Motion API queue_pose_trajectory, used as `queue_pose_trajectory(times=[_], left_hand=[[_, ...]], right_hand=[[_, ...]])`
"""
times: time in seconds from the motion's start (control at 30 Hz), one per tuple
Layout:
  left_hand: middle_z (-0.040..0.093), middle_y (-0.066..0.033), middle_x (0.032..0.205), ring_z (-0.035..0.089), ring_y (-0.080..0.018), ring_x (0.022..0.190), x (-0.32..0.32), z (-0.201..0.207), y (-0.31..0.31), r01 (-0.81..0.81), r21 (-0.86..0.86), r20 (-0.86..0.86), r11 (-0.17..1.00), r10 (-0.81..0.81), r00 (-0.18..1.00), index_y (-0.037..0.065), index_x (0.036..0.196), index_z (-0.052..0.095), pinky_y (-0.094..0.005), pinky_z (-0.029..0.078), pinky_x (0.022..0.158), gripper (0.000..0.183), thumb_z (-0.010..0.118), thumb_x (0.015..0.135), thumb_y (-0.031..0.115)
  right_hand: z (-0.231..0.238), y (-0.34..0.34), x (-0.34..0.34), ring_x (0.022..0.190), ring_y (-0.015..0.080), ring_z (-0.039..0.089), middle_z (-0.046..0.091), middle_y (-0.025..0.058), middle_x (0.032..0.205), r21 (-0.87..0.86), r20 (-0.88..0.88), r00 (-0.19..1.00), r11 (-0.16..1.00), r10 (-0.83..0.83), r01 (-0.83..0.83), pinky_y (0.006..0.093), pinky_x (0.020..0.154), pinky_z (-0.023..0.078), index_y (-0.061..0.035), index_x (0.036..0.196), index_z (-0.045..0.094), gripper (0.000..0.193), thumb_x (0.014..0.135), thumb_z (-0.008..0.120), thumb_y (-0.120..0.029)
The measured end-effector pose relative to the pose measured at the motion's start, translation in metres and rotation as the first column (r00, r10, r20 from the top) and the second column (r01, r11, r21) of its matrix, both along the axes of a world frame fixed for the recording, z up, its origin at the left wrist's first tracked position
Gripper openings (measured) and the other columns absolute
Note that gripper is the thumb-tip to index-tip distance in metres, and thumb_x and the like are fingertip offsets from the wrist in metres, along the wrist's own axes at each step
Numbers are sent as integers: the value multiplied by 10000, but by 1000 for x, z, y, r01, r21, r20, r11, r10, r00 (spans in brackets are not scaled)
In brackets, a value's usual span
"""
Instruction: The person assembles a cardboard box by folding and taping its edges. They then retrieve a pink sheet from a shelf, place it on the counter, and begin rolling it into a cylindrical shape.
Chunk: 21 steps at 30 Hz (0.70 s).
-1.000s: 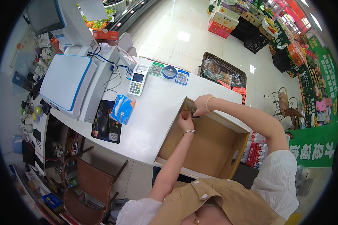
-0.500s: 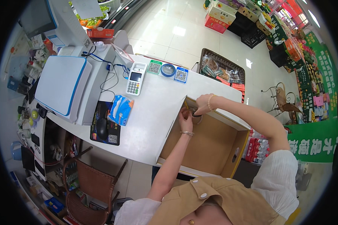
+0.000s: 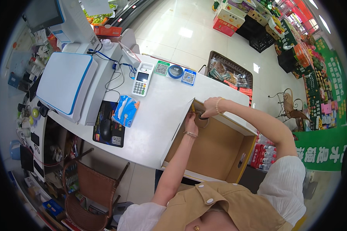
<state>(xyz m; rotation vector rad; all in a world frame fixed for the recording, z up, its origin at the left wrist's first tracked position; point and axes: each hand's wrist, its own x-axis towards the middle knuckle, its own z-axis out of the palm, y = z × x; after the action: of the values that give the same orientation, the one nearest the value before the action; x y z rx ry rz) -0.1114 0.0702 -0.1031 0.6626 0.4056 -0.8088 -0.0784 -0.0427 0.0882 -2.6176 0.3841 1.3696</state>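
An open cardboard box point(image 3: 204, 154), brown inside with white and yellow edges, sits tilted at the counter's near edge. Both hands work at its far left corner. My left hand point(image 3: 190, 124) reaches inside, fingers bent together against the corner wall; what they pinch, if anything, is hidden. Just to its right, my right hand point(image 3: 211, 107) comes over the far rim, closed around a dark curved thing point(image 3: 201, 116). Below that thing shows a rounded tan shape point(image 3: 202, 123), partly covered by the hands; I cannot tell whether the two are one object.
On the white counter point(image 3: 158, 111) are a card terminal point(image 3: 142, 79), a blue tissue pack point(image 3: 126, 111), a mouse point(image 3: 105, 129) and a white-topped machine point(image 3: 65, 82). A wicker basket point(image 3: 230, 71) stands beyond. A brown chair point(image 3: 90, 192) is lower left; bottle packs point(image 3: 264, 154) lie right.
The view has shifted slightly. My left hand has turned a little, its fingers now less visible behind the corner. My right hand keeps its grip at the far rim; the box stays in place.
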Motion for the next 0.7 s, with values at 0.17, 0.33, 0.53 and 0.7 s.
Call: queue_pose_trajectory(times=[0.17, 0.33, 0.53, 0.7], left_hand=[[596, -24, 1040, 525, -145, 1011, 2, -3, 1, 11, -85, -61, 996, -16, 998, 60, 1048, 580, -283, 384, 930, 161, 505, 913, 15], [604, -23, 1068, 531, -149, 1038, 3, -5, 2, 72, -133, -58, 989, -81, 995, 62, 1078, 583, -293, 382, 947, 190, 491, 915, 29], [604, -11, 1047, 537, -139, 1035, 6, 2, 5, 99, -181, -19, 978, -105, 994, 78, 1047, 588, -286, 382, 954, 148, 511, 922, 58], [601, -3, 1035, 536, -136, 1026, 7, 4, 7, 128, -186, -19, 974, -134, 991, 93, 1022, 585, -293, 380, 962, 113, 524, 928, 87]], right_hand=[[-1, -2, 3, 854, 331, 671, 684, 219, 916, 15, -33, 998, 999, -44, 45, 406, 752, 530, 54, 947, 687, 651, 739, 613, -558], [-7, -2, 3, 824, 332, 671, 683, 214, 871, 33, -2, 999, 998, -49, 49, 409, 732, 534, 56, 897, 686, 647, 731, 622, -566], [-8, -3, 5, 852, 333, 676, 688, 207, 893, 33, -1, 1000, 999, 10, -10, 417, 740, 540, 49, 910, 691, 619, 727, 655, -541], [-15, -7, 3, 830, 333, 680, 690, 199, 876, 37, 30, 998, 998, 48, -49, 407, 728, 544, 49, 892, 692, 563, 728, 707, -489]])
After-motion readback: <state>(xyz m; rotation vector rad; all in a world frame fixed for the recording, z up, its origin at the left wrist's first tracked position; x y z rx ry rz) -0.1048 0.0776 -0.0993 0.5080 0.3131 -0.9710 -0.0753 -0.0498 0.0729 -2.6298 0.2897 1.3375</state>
